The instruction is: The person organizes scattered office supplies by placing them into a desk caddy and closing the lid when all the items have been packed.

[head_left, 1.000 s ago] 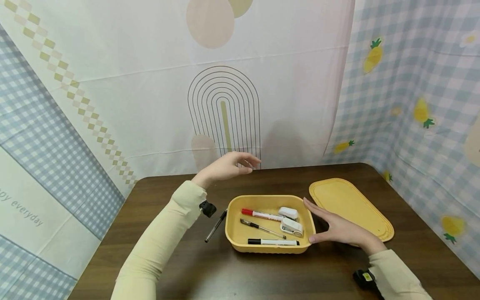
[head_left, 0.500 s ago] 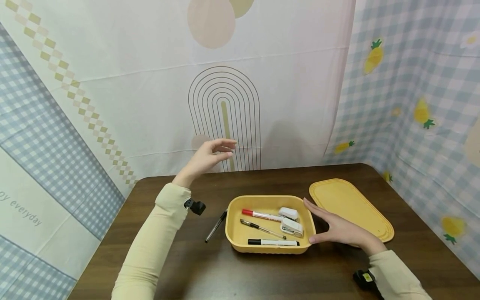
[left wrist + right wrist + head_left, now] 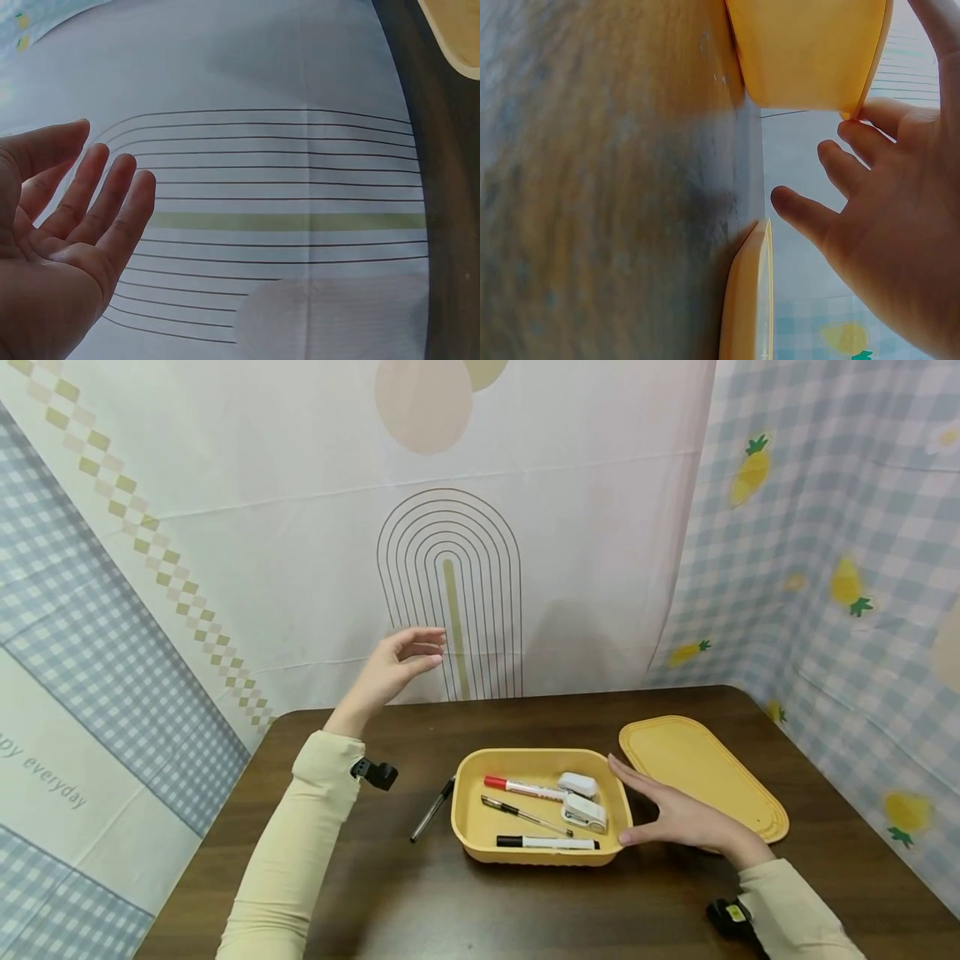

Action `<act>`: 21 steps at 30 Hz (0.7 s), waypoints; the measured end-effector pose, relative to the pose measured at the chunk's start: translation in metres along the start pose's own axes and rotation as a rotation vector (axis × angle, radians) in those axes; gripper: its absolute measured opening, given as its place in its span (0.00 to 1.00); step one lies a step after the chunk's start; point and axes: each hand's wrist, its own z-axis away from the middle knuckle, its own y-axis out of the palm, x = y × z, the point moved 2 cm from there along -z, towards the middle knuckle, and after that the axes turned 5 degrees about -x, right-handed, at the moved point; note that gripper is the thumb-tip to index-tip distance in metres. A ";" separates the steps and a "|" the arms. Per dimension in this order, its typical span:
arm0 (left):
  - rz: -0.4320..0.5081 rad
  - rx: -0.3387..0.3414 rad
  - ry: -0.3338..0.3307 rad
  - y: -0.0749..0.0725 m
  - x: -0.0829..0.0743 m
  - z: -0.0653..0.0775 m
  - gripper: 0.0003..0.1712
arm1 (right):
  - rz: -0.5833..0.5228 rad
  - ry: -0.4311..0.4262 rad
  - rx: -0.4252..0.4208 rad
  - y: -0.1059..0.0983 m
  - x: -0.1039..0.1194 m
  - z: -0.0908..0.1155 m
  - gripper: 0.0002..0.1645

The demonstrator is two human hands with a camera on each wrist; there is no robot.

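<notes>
My left hand [image 3: 386, 672] is raised in front of the wall cloth, behind the left side of the table. Its fingers are loosely bent and hold nothing, as the left wrist view also shows. My right hand [image 3: 682, 814] touches the right end of a yellow plastic box [image 3: 540, 857], its fingers at the far corner and its thumb at the near one. Inside lie a red-capped marker [image 3: 525, 788], a clear pen [image 3: 525, 815], a black-and-white marker [image 3: 547, 843] and two small white objects, the nearer a mini stapler [image 3: 584, 812].
A black pen [image 3: 432, 810] lies on the dark wooden table [image 3: 487, 910] against the box's left side. The yellow lid [image 3: 701, 768] lies flat to the right, partly behind my right hand. A printed wall cloth [image 3: 600, 527] hangs along the table's back edge.
My left hand has moved left and up, away from above the box. The right hand, the box and its contents have stayed in place.
</notes>
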 end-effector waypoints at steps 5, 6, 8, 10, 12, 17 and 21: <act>-0.015 0.003 -0.039 0.000 0.011 0.007 0.27 | -0.004 -0.002 0.002 -0.001 0.000 0.000 0.65; -0.021 0.002 -0.045 0.000 0.013 0.009 0.27 | -0.009 0.000 0.002 -0.001 0.000 0.000 0.65; -0.029 0.001 -0.051 0.001 0.019 0.013 0.26 | -0.018 -0.001 0.002 -0.001 0.001 0.000 0.65; -0.036 -0.001 -0.052 0.001 0.026 0.016 0.26 | -0.024 0.004 0.002 -0.001 0.002 0.000 0.65; -0.038 -0.007 -0.053 0.003 0.032 0.020 0.25 | -0.018 0.001 0.001 -0.001 0.001 0.000 0.65; -0.036 -0.017 -0.067 0.007 0.049 0.033 0.25 | -0.005 -0.008 -0.002 -0.001 0.001 0.001 0.65; -0.048 -0.021 -0.093 0.010 0.060 0.044 0.25 | -0.008 -0.002 -0.003 -0.001 0.000 0.000 0.65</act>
